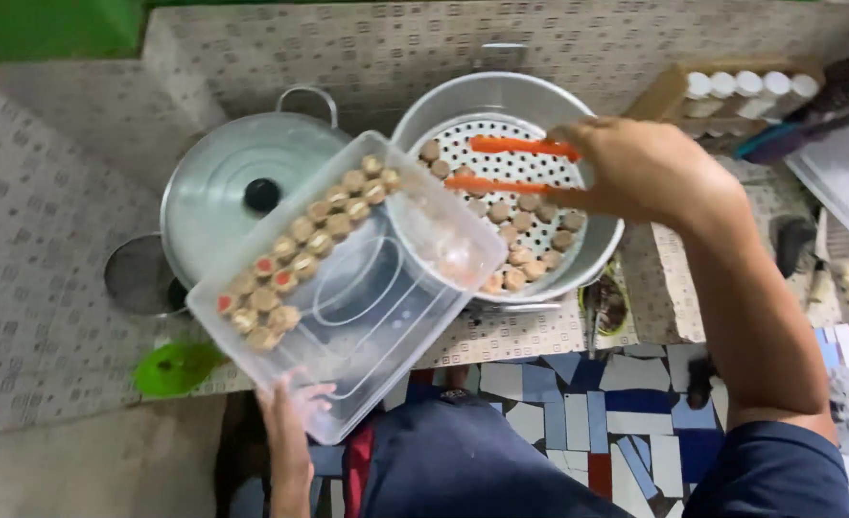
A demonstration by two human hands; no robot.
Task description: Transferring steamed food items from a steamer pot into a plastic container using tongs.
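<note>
A grey speckled stone counter (pixel 50 240) fills the scene from nine to twelve o'clock. On it, at ten o'clock from centre, sits a round aluminium pot lid with a black knob (pixel 242 192); at one o'clock stands a round perforated metal steamer tray (pixel 501 125) holding small brown dumplings (pixel 523 240). Across the centre tilts a clear rectangular plastic container (pixel 367 297), its far corner over the steamer's rim, with two rows of dumplings along its ten o'clock edge. The left hand (pixel 290 432), at six o'clock, clasps the container's near corner. The right hand (pixel 645 168), at two o'clock, is closed around orange plastic tongs (pixel 511 163) reaching over the steamer.
</note>
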